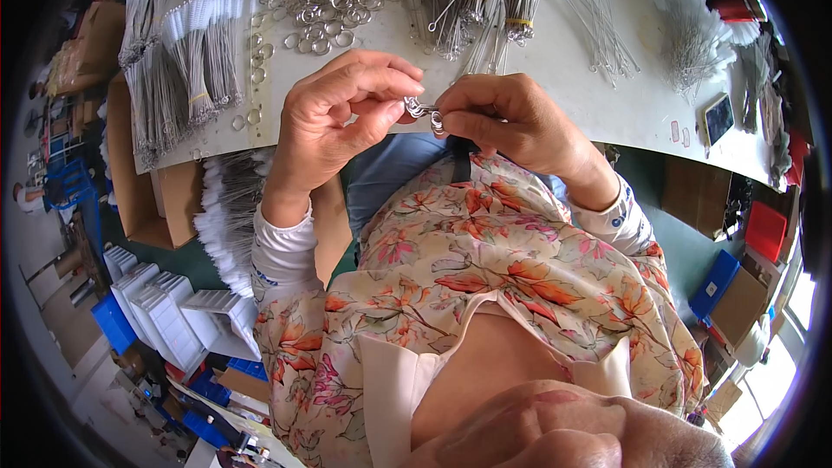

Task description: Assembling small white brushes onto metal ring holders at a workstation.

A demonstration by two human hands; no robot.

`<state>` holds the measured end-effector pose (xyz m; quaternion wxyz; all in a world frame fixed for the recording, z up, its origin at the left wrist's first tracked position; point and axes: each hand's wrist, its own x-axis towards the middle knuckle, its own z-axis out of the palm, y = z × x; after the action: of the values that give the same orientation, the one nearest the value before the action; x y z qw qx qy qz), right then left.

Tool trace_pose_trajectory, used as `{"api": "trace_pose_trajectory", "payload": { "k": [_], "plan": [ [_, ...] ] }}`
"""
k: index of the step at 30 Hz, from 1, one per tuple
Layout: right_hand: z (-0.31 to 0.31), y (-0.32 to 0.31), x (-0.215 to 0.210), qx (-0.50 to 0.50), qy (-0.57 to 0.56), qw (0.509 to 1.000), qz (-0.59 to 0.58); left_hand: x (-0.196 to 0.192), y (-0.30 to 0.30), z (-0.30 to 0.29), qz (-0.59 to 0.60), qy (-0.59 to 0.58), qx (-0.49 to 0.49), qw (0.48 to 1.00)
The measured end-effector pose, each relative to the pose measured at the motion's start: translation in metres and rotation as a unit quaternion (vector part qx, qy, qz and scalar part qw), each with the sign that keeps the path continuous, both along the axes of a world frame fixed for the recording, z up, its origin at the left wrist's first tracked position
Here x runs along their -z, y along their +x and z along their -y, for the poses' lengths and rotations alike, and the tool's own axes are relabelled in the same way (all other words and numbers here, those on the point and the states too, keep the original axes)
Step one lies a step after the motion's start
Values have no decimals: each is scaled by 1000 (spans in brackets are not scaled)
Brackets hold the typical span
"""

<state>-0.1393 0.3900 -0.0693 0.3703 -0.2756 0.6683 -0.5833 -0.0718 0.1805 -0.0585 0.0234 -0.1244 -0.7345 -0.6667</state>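
Note:
My left hand (340, 108) is closed in a pinch, with thumb and forefinger on a few small shiny metal rings (415, 107) just over the table's near edge. Facing it, my right hand (518, 126) pinches another part of the same metal cluster between thumb and bent forefinger. The metal pieces link across the narrow gap between my fingertips; how they join is too small to make out. Beyond my hands lies a heap of loose metal rings (329, 2) on the white table (598, 111).
Bundles of wire brushes with white bristles (204, 48) lie at the table's left, and more wire bundles (520, 0) at the back. A loose brush pile (689, 56) and a phone (718, 120) are at right. Cardboard boxes (178, 199) and grey plastic bins (165, 303) stand below left.

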Motion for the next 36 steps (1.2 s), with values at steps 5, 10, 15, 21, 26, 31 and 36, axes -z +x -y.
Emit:
{"api": "trace_pose_trajectory", "payload": {
  "k": [5, 10, 15, 21, 26, 31, 36],
  "plan": [
    [-4, 0, 3, 5, -10, 998, 64, 10, -5, -12, -45, -3, -25, 999],
    [1, -3, -10, 94, -122, 979, 133, 7, -4, -33, -141, -22, -129, 981],
    [12, -2, -27, 141, -117, 983, 25, 9, -12, -34, -291, -132, -200, 926],
    [12, -7, -27, 142, -131, 981, 23, 5, -15, -32, -276, -123, -198, 932],
    [8, -11, -31, 80, -120, 989, 23, -1, -16, -25, -251, -89, -147, 953],
    [10, -4, -15, 123, -119, 984, -43, 3, -17, -22, -131, 21, -106, 986],
    [18, 4, -8, 158, -143, 975, -64, 2, -15, -20, -90, 56, -105, 989]
  ]
}}
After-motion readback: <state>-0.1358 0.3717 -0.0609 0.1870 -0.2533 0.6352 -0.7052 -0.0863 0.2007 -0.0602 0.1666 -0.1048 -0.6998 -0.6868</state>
